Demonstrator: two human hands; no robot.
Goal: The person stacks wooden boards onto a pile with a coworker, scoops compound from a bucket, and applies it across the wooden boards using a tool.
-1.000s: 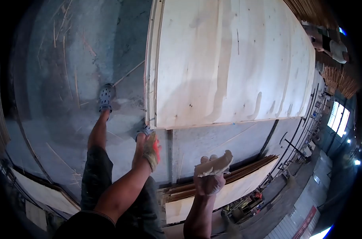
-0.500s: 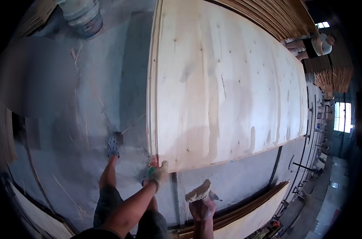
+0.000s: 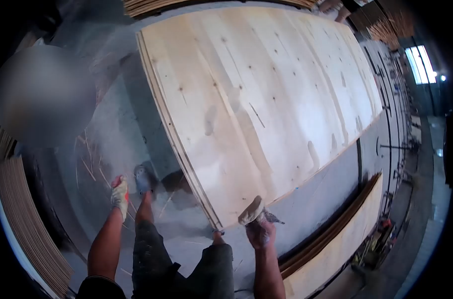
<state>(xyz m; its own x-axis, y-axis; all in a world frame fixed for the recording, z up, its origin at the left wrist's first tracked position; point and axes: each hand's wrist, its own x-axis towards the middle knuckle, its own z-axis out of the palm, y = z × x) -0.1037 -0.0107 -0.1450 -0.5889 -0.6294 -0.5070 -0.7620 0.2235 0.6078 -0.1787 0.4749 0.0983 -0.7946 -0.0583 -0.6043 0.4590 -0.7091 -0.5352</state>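
Observation:
A large plywood sheet [image 3: 266,99] with knots and smoothed tan streaks lies on top of a stack in front of me. My left hand [image 3: 119,197], in a pale work glove, hangs over the floor left of the stack, apart from it. Its fingers are curled; red shows at them, but whether it belongs to the glove or to a held thing is unclear. My right hand [image 3: 260,233], bare and smeared grey, is closed under a pale putty-like lump [image 3: 252,211] near the sheet's front corner. A grey, pointed bit sticks out beside the lump.
Stacked sheets [image 3: 30,224] stand at the left, and another stack [image 3: 331,239] lies low at the right. Wood slivers [image 3: 88,159] litter the concrete floor [image 3: 114,164]. Part of another person [image 3: 342,14] shows beyond the far edge.
My left hand has left the stack's near corner and moved left over the floor. The view has turned, so the sheet appears slanted. My right hand still holds the pale lump.

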